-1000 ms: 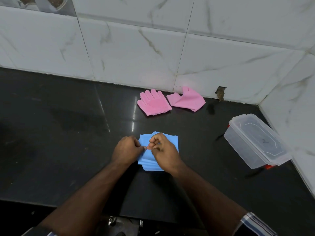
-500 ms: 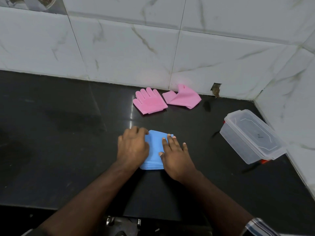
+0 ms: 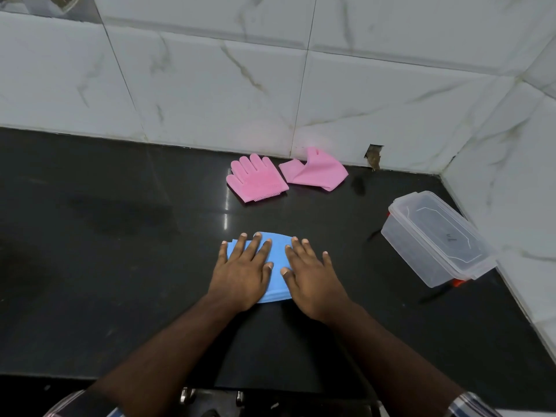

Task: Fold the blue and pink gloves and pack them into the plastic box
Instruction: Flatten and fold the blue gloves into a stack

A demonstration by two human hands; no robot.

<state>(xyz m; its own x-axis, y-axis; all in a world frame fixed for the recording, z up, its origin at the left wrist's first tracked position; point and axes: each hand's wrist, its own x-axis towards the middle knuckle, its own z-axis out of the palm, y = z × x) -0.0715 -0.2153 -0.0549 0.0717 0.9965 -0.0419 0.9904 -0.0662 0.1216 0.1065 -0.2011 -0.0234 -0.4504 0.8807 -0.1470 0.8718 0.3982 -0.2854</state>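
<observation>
Head view showed you with both palms spread flat: your left hand and right hand lay open, fingers splayed, pressing down on the folded blue gloves at the middle of the black counter, gripping nothing. Those gloves looked soft, light and rubbery, likely to spring open once released, so you would have done well to pinch the stack at its near edge. Two pink gloves waited near the tiled wall, one flat, one part-folded. Over to your right sat the plastic box, lid seemingly on, well apart from the gloves.
</observation>
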